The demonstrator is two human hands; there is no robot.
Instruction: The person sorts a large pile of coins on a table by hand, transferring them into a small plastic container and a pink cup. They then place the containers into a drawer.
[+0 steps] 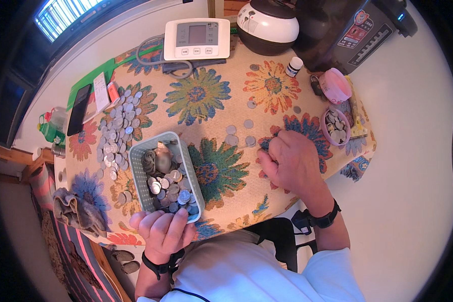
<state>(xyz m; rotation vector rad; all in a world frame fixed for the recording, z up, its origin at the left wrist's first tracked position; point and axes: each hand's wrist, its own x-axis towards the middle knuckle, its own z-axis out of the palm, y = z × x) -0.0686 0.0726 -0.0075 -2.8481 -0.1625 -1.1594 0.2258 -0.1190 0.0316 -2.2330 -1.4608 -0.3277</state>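
Observation:
My left hand (167, 231) grips the near edge of a light blue-grey plastic basket (191, 170), fingers over its rim. Inside lie many loose coins (173, 185), with a rounded metallic piece (163, 162) near the far end. My right hand (295, 162) rests low over the floral tablecloth (238, 204), its fingers curled under. Whether anything is in those fingers is hidden. Just left of it lie several silver coins (232, 139) in small groups. A large spread of silver coins (119, 132) covers the cloth beyond the basket's left side.
A pink-rimmed bowl of coins (336, 126) and a pink container (336, 86) stand at the right. At the back are a blood pressure monitor (197, 39), a white-and-dark round appliance (268, 28) and a small bottle (294, 67). A phone (79, 109) and a crumpled cloth (75, 213) lie left.

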